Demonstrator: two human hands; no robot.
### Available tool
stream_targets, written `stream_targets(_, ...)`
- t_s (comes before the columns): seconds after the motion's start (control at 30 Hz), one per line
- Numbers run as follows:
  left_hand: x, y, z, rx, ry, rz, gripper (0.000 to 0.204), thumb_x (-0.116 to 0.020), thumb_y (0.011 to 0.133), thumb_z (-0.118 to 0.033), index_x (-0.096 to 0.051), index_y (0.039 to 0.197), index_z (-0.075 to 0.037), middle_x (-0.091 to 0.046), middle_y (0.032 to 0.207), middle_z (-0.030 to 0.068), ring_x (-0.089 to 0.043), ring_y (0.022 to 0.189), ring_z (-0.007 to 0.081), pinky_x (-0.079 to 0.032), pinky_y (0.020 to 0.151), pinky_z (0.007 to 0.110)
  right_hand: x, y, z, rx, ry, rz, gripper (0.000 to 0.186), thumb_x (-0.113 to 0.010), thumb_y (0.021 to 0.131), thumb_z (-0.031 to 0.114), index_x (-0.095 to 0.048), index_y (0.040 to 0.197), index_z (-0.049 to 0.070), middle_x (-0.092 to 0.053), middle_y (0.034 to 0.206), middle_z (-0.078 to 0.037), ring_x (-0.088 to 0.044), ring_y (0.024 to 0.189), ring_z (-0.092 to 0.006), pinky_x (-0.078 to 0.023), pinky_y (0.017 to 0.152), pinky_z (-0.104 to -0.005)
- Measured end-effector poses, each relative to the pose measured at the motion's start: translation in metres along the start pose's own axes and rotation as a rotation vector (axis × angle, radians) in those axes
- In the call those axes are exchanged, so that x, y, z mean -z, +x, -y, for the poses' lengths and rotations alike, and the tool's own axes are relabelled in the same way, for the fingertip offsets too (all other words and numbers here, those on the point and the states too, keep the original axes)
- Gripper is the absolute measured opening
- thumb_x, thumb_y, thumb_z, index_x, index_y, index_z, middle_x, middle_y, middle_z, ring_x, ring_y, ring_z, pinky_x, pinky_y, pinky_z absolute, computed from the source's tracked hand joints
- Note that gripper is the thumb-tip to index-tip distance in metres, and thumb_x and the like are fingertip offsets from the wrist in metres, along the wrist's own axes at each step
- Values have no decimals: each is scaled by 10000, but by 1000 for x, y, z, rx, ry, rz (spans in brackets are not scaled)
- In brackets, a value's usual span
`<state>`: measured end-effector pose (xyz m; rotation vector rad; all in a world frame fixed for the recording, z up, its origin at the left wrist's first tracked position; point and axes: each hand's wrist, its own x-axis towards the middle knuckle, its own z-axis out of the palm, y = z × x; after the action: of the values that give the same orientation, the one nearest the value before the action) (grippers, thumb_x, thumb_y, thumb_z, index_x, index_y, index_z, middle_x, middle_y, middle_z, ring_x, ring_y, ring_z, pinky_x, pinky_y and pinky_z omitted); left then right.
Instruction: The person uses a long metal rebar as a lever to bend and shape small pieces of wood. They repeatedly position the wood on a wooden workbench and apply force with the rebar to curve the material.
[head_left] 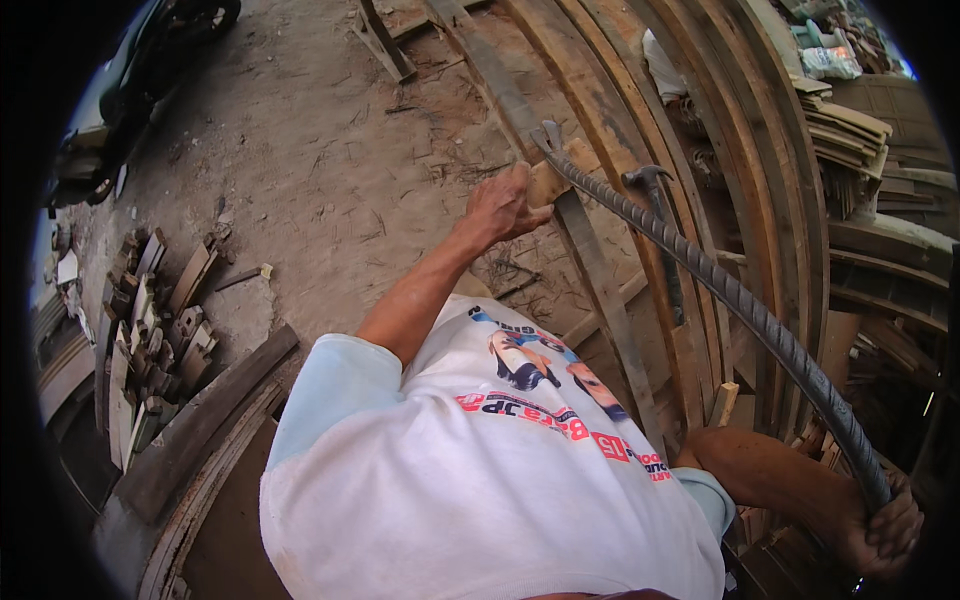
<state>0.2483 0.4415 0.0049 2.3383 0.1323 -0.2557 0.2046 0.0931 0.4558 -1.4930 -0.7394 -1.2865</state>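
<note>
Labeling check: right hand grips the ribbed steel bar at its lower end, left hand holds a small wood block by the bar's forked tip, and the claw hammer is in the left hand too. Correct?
Not quite. In the head view the claw hammer lies loose on the planks, in neither hand. The rest holds: right hand grips the ribbed steel bar at its lower end, left hand holds the wood block by the forked tip.

Outdoor yard, daylight. Bare dusty earth floor (pixel 320 150) strewn with wood splinters. Heap of short weathered wood offcuts (pixel 155 330) at left. Long grey-brown timber planks (pixel 700 120) lie side by side on the right. Stacked flat boards (pixel 850 135) at upper right. Dark parked vehicle (pixel 130 90) at upper left.
</note>
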Motion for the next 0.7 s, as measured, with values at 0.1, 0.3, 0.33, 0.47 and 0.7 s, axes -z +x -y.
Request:
stream_targets(0.1,3,-3,-6,32,37,12,641,-765,809,-456,-530,1111,58,-668,1019,288,-663,958,455,-519,842,516,33,-33,2,-197,289,-122,298,-559,902,178,-421,640,151,-337,489,66,-329,338,-12,-334,343,-147)
stream_targets(0.3,3,-4,-4,41,89,-25,604,-787,806,-421,-520,1124,19,-658,1021,268,-656,986,437,-517,848,499,83,-98,11,-258,88,-363,257,-532,1004,220,-418,802,111,-375,533,56,-320,294,-16,-352,283,-151)
stream_targets(0.33,11,-3,-14,82,48,44,607,-792,802,-413,-515,1128,18,-655,1028,269,-652,995,432,-517,848,495,98,-112,6,-283,126,-398,300,-488,1042,250,-386,792,118,-365,527,47,-332,273,-14,-365,246,-165)
stream_targets(0.47,9,1,-29,54,110,12,621,-789,811,-407,-478,1123,31,-642,1034,294,-644,990,456,-515,845,500,153,-173,1,-343,492,-468,269,-521,1029,199,-355,833,118,-351,523,38,-317,302,-22,-335,257,-191)
stream_targets(0.7,-1,2,-18,-8,107,-71,894,-780,799,-377,-300,1428,40,-639,1113,358,-639,1054,497,-520,892,514,190,-244,13,-518,356,-605,246,-557,993,251,-438,858,83,-403,541,6,-398,352,-73,-437,365,-250)
